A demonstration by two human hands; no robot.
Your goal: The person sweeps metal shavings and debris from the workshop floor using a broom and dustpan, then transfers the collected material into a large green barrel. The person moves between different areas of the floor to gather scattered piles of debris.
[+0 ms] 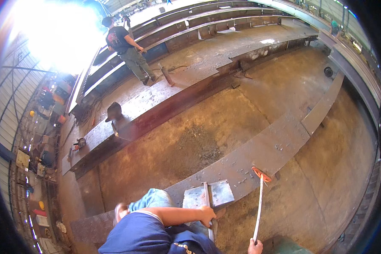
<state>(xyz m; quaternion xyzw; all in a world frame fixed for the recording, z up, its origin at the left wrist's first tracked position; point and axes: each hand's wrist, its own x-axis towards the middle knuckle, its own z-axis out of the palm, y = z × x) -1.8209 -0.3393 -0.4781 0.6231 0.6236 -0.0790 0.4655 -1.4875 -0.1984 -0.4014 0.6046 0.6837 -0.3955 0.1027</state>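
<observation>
My left hand (207,216) is closed around a narrow metal bar (207,195) at the lower middle. The bar lies across a small pale grey metal plate (221,193), which rests on the long curved steel plate (245,163). At the lower edge my right hand (255,246) grips the near end of a long whitish rod (258,211). The rod reaches away from me to an orange-red ring-like piece (261,174) at the curved plate's near edge. Whether this piece touches the plate I cannot tell.
Beyond the rust-brown floor (165,156) runs a long steel beam (178,91) bearing a dark welding helmet (113,111) and an orange-and-dark tool (79,144). Another person (125,48) stands behind it. Curved beams (224,19) line the back. Clutter lies along the left wall.
</observation>
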